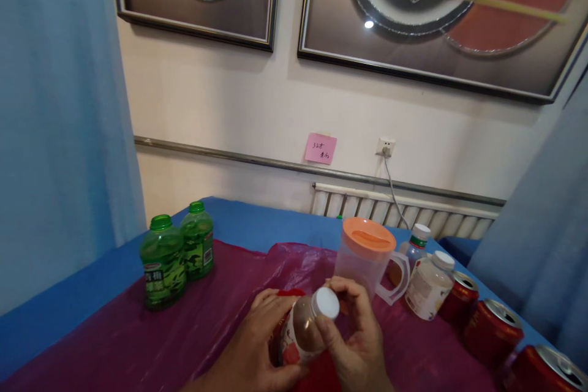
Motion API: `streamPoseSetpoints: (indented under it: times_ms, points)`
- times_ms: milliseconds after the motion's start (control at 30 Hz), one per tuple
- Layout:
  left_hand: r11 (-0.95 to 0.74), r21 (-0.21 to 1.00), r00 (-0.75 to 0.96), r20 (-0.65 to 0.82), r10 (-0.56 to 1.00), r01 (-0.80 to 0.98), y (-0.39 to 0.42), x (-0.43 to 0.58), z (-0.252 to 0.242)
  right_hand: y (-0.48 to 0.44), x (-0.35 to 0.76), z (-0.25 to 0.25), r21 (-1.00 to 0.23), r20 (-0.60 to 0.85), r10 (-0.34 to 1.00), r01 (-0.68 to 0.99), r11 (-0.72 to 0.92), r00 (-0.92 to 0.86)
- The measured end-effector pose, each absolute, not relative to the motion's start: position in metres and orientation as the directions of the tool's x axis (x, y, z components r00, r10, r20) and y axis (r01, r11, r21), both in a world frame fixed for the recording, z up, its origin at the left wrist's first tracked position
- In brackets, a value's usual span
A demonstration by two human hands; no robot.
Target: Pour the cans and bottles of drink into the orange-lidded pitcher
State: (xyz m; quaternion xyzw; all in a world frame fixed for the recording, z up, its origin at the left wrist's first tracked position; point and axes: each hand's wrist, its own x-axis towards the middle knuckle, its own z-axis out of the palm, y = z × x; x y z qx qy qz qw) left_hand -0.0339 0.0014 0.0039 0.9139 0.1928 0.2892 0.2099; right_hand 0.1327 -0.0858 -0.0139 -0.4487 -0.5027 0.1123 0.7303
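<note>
A clear plastic bottle (307, 329) with a white cap and a printed label of red and white is tilted to the right between my hands. My left hand (257, 343) wraps round its body from the left. At the neck, the thumb and fingers of my right hand (356, 337) close on the white cap (326, 303). Something red, partly hidden by my hands, lies beneath the bottle. Just behind my right hand stands a clear pitcher (356, 264) with an orange lid.
Two green bottles (164, 263) stand at the left on a purple plastic sheet (114, 331) over a blue table cover (275, 226). At the right are two white-capped bottles (429, 288) and several red cans (491, 331). A radiator (349, 202) is behind, with blue curtains at both sides.
</note>
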Motion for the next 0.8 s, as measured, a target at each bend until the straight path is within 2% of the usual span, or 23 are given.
streamPoseSetpoints:
  times_ms: [133, 233, 400, 500, 600, 800]
  points:
    - [-0.839, 0.489, 0.747, 0.459, 0.481, 0.239, 0.004, -0.035, -0.001, -0.087, 0.135, -0.013, -0.780, 0.619, 0.647, 0.255, 0.571, 0.446]
    - [-0.845, 0.479, 0.745, 0.469, 0.474, 0.236, 0.006, -0.036, -0.003, -0.088, 0.137, -0.013, -0.755, 0.655, 0.654, 0.310, 0.577, 0.378]
    - [-0.841, 0.495, 0.757, 0.458, 0.466, 0.219, 0.001, -0.033, 0.008, -0.084, 0.136, -0.017, -0.715, 0.693, 0.576, 0.305, 0.630, 0.434]
    - [-0.847, 0.484, 0.759, 0.460, 0.460, 0.220, -0.003, -0.031, 0.014, -0.083, 0.137, -0.018, -0.686, 0.726, 0.550, 0.382, 0.619, 0.413]
    - [-0.867, 0.447, 0.758, 0.482, 0.440, 0.219, 0.000, -0.031, 0.013, -0.084, 0.140, -0.014, -0.689, 0.725, 0.582, 0.413, 0.596, 0.369]
    - [-0.904, 0.372, 0.696, 0.591, 0.407, 0.213, 0.013, -0.034, 0.000, -0.081, 0.131, -0.006, -0.781, 0.622, 0.715, 0.310, 0.542, 0.318]
